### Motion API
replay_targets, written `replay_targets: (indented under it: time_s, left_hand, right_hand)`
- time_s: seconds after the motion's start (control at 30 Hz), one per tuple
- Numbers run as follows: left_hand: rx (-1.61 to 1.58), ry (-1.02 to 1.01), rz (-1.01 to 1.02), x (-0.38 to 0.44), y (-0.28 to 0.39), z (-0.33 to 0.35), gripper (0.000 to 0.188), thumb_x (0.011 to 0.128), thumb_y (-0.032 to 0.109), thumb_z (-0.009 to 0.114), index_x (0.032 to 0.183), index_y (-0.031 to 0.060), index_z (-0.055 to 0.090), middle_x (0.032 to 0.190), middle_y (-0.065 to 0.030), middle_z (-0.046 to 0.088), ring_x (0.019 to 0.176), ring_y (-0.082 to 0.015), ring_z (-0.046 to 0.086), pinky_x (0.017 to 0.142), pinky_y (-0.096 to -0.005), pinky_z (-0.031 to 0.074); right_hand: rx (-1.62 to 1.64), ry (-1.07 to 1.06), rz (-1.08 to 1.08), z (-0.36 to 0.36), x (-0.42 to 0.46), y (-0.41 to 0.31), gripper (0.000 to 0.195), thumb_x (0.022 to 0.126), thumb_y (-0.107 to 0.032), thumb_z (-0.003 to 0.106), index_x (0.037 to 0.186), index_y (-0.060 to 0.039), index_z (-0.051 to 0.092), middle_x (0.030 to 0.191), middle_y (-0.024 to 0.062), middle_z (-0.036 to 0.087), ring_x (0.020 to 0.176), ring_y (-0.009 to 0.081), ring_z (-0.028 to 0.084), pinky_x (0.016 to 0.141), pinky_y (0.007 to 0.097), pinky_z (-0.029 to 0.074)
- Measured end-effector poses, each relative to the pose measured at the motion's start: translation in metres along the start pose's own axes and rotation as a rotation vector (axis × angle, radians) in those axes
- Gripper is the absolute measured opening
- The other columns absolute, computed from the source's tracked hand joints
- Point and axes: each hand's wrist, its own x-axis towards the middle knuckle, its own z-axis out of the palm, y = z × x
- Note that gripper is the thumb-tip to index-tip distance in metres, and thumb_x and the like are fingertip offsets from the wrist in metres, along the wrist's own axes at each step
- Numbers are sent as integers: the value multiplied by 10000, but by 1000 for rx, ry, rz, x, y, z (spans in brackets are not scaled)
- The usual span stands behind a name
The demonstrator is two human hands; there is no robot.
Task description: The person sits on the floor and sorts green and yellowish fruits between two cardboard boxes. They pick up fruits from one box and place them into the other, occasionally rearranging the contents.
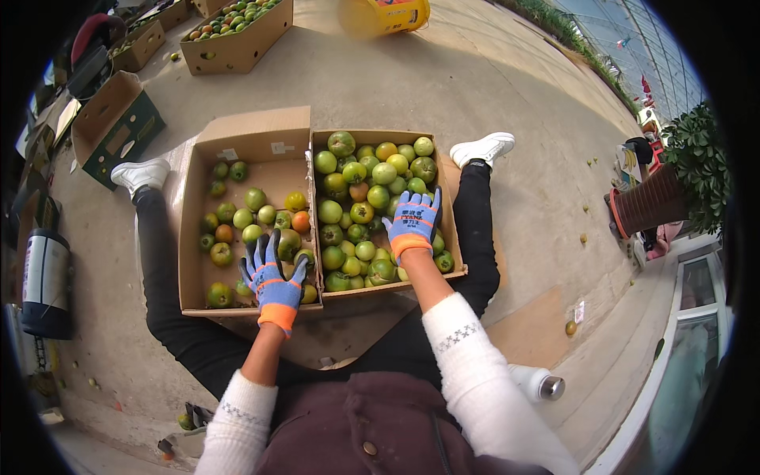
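Two open cardboard boxes stand side by side on the floor between my outstretched legs. The left box (249, 153) holds scattered green tomatoes (255, 199), with a few turning orange. The right box (452, 246) is densely filled with mostly green tomatoes (380, 198). My left hand (271, 279), in a blue and orange work glove, is over the near right part of the left box, fingers spread, beside a large green tomato (289, 244). My right hand (414, 221), in a matching glove, rests over the tomatoes at the right box's right side. Whatever lies under either palm is hidden.
A tomato-filled carton (231, 52) and a yellow bucket (395, 15) stand beyond. An open green carton (119, 133) is at left, near a large cylindrical container (46, 282). A white bottle (531, 383) lies by my right side; a potted plant (653, 196) appears at right.
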Motion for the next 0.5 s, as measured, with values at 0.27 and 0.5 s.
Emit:
replay_targets:
  time_s: [0.27, 0.5]
  left_hand:
    - [-205, 52, 379, 0, 22, -25, 877, 720, 434, 742, 1412, 38, 380, 1413, -147, 420, 1338, -352, 337, 1123, -517, 186]
    - [-273, -32, 687, -4, 27, -37, 915, 695, 501, 732, 1408, 42, 387, 1425, -145, 417, 1345, -354, 341, 1132, -533, 177]
  right_hand:
    - [1660, 104, -45, -14, -64, 12, 584, 877, -388, 636, 1323, -42, 486, 1249, 97, 555, 1239, 247, 463, 1101, 422, 286]
    - [2110, -346, -558, -22, -95, -20, 552, 958, -295, 559, 1416, -33, 400, 1365, 55, 484, 1246, 137, 434, 1067, 296, 327]
